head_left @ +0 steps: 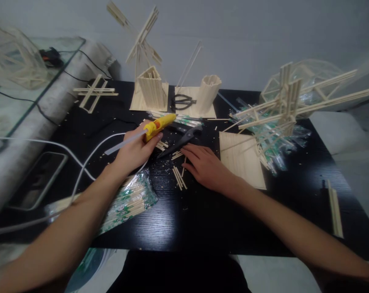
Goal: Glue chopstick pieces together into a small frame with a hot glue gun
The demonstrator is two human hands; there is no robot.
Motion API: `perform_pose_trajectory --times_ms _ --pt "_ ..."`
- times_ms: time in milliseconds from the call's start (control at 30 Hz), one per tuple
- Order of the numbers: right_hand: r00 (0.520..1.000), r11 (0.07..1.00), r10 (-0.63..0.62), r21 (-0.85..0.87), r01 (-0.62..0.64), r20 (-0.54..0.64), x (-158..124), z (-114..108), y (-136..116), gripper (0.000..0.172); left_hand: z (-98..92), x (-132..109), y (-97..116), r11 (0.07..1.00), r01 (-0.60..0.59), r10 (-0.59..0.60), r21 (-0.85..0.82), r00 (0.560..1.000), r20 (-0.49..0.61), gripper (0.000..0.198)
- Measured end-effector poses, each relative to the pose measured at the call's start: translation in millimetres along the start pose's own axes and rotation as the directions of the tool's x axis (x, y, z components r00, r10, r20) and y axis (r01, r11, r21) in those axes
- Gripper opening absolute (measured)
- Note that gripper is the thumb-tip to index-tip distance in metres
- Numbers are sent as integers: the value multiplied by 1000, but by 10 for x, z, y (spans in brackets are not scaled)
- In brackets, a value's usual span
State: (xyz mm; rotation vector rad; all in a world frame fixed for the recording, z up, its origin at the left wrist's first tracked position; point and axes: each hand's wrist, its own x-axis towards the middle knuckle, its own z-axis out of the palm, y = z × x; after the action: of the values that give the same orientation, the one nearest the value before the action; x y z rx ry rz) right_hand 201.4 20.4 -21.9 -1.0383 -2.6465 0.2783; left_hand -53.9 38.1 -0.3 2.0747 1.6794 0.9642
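My left hand [135,148] is closed around a yellow hot glue gun [160,126]. A translucent glue stick [123,142] juts from its back end. My right hand [204,167] lies low over the table, thumb apart from the other fingers. Its fingertips touch or nearly touch short wooden sticks [176,155]; whether one is between them I cannot make out clearly. More cut sticks [179,178] lie just below. Between my hands rests a dark pointed tool [181,141], partly hidden by my right fingers.
Behind stand a stick windmill [150,87] and a round stick tower [209,93] with black scissors [183,101] beside it. Another stick model [286,106] stands right, near a wooden board [241,158]. Bagged sticks [132,199], a phone [38,181] and white cable [80,162] lie left.
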Motion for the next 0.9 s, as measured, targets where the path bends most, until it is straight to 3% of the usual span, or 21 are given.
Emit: perform_pose_trajectory --times_ms 333,700,900 --pt "999 992 -36 -122 32 -30 29 18 42 23 38 -9 -87 999 -38 37 36 999 18 29" --pt "976 997 79 -39 -72 201 -183 -296 135 10 47 -16 -33 999 -45 44 10 998 48 25" --pt "966 991 89 -115 -63 242 -249 -304 81 16 72 -25 -10 999 -40 40 1 997 63 26"
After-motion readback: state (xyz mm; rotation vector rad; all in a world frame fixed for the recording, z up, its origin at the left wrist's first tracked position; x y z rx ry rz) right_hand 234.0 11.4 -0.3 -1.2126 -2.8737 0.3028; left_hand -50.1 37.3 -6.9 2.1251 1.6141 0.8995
